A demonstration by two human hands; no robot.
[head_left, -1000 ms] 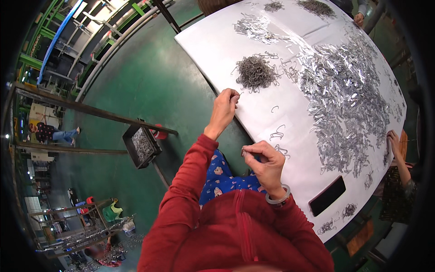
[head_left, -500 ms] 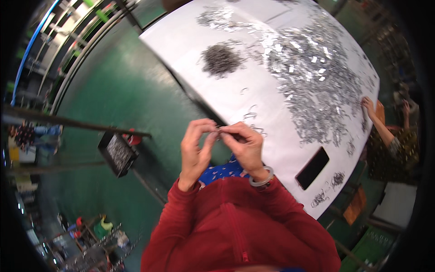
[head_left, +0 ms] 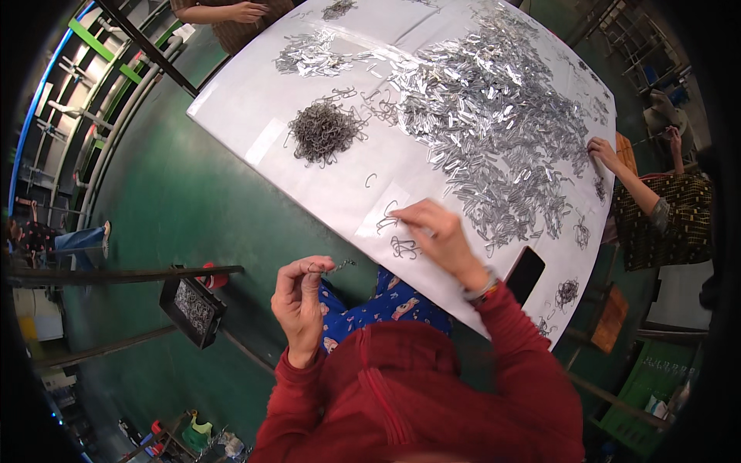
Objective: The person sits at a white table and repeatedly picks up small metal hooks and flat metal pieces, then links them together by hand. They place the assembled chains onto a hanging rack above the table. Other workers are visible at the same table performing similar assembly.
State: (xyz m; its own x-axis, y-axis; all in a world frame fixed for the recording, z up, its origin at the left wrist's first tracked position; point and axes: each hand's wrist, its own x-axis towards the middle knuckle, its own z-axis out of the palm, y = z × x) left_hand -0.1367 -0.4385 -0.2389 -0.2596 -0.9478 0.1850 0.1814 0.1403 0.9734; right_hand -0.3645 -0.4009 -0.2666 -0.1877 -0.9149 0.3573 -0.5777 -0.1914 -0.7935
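Note:
My left hand [head_left: 299,305] is raised just off the table's near edge, thumb and fingertips pinched on a short linked wire piece [head_left: 345,265] that sticks out to the right. Over the table, my right hand [head_left: 441,235] has its fingertips at a thin bent wire hook [head_left: 388,210], its fingers drawn together and slightly blurred. Several more wire hooks [head_left: 403,247] lie beside that hand. Farther off sits a dense heap of dark wire hooks [head_left: 323,133]. A broad spread of shiny flat metal pieces [head_left: 494,116] covers much of the white tabletop [head_left: 324,197].
A dark phone [head_left: 525,276] lies right of my right forearm. Small wire piles [head_left: 567,292] are near the right edge. Another person's hand [head_left: 606,153] touches the table there; one more person's hand [head_left: 248,11] shows beyond. A black bin [head_left: 193,309] of metal pieces stands left.
My hands were together at the table's edge and are now apart. The right reached forward to the loose hooks; the left moved slightly down and left with the wire piece.

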